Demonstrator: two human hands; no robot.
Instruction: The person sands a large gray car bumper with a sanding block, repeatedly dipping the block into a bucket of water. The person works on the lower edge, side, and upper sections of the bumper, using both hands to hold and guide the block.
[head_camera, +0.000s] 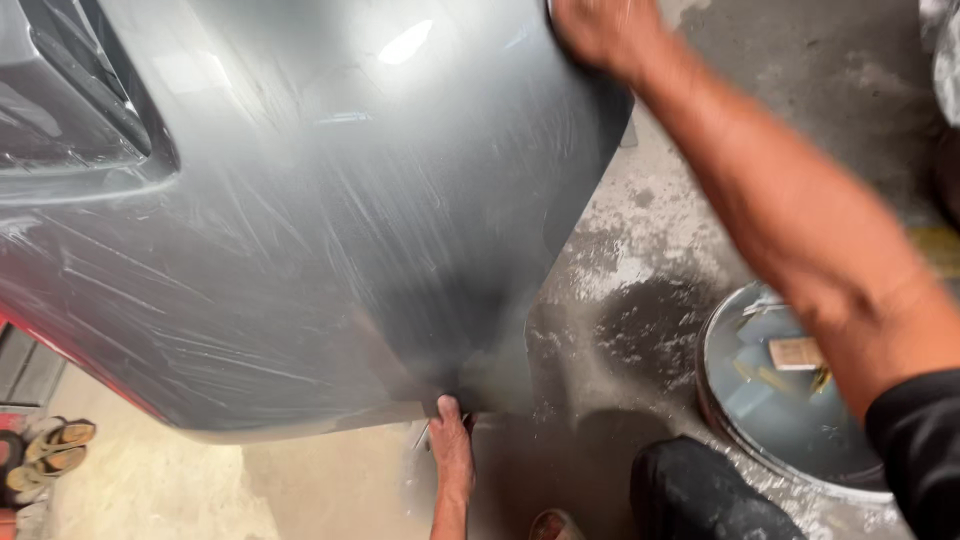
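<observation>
Two hands, right (600, 30) and left (450, 440), touch one grey bumper (300, 250).

Wet, stained concrete floor (640, 250); sandals (50, 455) at left.

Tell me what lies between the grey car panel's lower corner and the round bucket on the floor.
Head view: only wet, stained concrete floor lies between the grey panel and the bucket; no tool or object there.
</observation>
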